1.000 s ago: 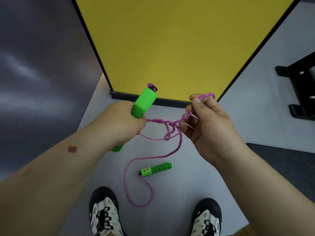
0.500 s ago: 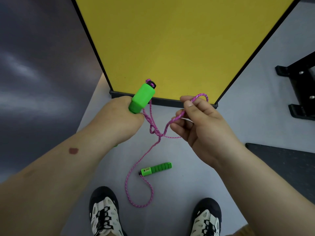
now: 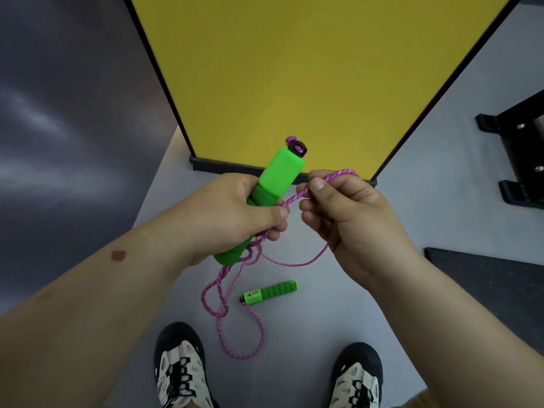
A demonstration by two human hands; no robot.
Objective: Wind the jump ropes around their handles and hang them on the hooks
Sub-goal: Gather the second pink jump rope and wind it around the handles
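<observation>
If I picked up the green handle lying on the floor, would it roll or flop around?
The handle on the floor looks stiff, with ribbed foam that probably grips well. Its boxy end may stop rolling. The pink rope tied to it lies in loose curls, so it would likely dangle floppily.

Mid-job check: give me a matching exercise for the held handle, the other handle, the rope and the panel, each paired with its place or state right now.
Things:
1. held green handle
2. second green handle
3. pink rope
4. yellow panel

Places or states:
A. lying on the floor
B. standing upright ahead
C. gripped in the left hand
D. pinched by the right hand

Pairs: 1-C, 2-A, 3-D, 4-B
</observation>
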